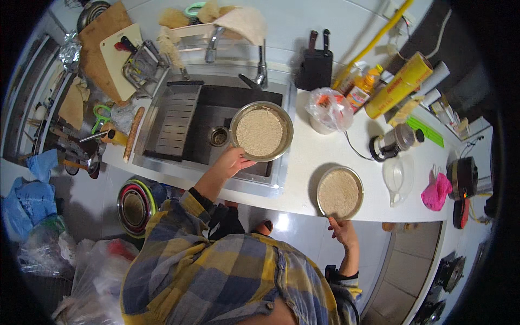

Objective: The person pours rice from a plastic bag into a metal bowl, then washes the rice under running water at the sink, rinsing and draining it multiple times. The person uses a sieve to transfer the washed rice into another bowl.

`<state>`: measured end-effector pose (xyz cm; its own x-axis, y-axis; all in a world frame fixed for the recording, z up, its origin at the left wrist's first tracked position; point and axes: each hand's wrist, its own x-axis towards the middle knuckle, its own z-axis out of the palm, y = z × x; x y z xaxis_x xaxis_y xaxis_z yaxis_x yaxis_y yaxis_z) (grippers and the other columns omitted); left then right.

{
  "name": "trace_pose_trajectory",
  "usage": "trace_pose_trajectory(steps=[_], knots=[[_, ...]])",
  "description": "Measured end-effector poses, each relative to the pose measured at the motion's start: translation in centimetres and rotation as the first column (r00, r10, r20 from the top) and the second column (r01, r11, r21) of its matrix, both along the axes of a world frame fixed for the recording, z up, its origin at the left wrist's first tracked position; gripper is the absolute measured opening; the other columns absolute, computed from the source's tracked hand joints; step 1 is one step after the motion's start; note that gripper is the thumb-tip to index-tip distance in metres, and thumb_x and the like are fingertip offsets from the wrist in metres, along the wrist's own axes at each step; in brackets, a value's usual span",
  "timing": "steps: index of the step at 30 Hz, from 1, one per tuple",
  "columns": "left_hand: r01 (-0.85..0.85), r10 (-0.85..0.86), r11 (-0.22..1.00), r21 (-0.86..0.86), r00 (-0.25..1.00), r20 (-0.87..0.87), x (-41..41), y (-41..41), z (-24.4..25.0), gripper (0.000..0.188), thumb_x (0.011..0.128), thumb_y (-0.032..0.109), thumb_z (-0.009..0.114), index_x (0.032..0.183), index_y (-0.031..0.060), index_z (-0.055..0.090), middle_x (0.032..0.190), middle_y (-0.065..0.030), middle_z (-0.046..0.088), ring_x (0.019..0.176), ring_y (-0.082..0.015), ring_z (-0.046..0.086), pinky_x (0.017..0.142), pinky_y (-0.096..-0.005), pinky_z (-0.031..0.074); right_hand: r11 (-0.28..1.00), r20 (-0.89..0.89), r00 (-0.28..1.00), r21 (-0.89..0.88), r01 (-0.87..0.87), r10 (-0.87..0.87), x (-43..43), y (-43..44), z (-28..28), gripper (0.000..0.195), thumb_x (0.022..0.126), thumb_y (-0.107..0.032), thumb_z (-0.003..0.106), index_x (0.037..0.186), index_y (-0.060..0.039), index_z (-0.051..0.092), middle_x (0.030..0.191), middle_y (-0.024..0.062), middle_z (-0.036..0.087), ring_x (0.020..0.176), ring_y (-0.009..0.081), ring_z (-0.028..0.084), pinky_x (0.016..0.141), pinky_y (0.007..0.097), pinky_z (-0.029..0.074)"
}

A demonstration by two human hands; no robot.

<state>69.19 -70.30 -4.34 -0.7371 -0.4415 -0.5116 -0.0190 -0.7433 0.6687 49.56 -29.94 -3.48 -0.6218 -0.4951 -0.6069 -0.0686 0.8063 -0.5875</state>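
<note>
My left hand (230,163) grips the near rim of a round metal pan (289,131), raised above the right part of the sink. A pale beige, grainy mass (260,132), perhaps dough or batter, lies inside it. At the counter's front edge, my right hand (343,232) has its fingers on the near rim of a second round metal pan (360,193). Similar beige matter (339,193) fills that one. Whether the second pan rests on the counter or is slightly lifted, I cannot tell.
The sink (195,134) has a slotted drain tray (178,118) and a faucet (260,73). A knife block (315,69), a bagged tub (327,111), a small blender (392,142) and a clear plastic jug (398,178) stand on the counter (300,154). A rolling pin (133,136) lies left of the sink.
</note>
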Motion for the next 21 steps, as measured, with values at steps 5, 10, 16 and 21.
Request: trace_pose_trajectory(steps=[5,10,16,21], knots=[[-0.056,0.058,0.998,-0.034,0.997,0.057,3.0,-4.3,2.7,0.045,0.093,0.011,0.047,0.135,0.0119,0.031,0.133,-0.0149,0.042,0.119,-0.0302,0.047,0.099,-0.0495,0.039,0.976,-0.214,0.967,-0.136,-0.173,0.142,2.8,-9.8,5.6,0.046,0.087,-0.041,0.059,0.083,0.0039,0.065,0.06,0.0136,0.062,0.057,0.0209,0.063,0.055,0.0338,0.047],[0.007,-0.004,0.999,-0.045,0.998,0.063,5.6,-9.5,2.7,0.048,0.093,0.015,0.049,0.137,0.0126,0.028,0.131,-0.0158,0.044,0.118,-0.0313,0.049,0.099,-0.0506,0.039,0.903,-0.345,0.912,-0.283,-0.324,0.219,4.4,-23.4,8.7,0.03,0.09,-0.028,0.056,0.107,-0.0028,0.059,0.066,0.0154,0.062,0.059,0.0232,0.062,0.057,0.0338,0.047],[0.055,-0.051,0.998,-0.029,0.993,0.105,7.2,-13.7,0.2,0.05,0.09,0.012,0.05,0.134,0.0104,0.026,0.129,-0.0175,0.045,0.111,-0.0313,0.054,0.089,-0.0483,0.049,0.759,-0.308,0.939,-0.572,-0.312,0.153,3.2,-40.0,6.8,0.035,0.091,-0.02,0.055,0.123,-0.0079,0.048,0.067,0.0141,0.057,0.059,0.0233,0.057,0.058,0.0328,0.045],[0.128,-0.129,0.992,0.018,0.989,0.079,7.4,-15.5,-0.3,0.052,0.089,0.011,0.05,0.134,0.0101,0.024,0.127,-0.0171,0.046,0.107,-0.0309,0.057,0.085,-0.0463,0.052,0.834,-0.662,0.731,-0.3,-0.463,0.167,1.1,-49.8,5.4,0.038,0.09,-0.021,0.053,0.125,-0.0113,0.045,0.077,0.0205,0.062,0.07,0.0367,0.061,0.064,0.0432,0.048]])
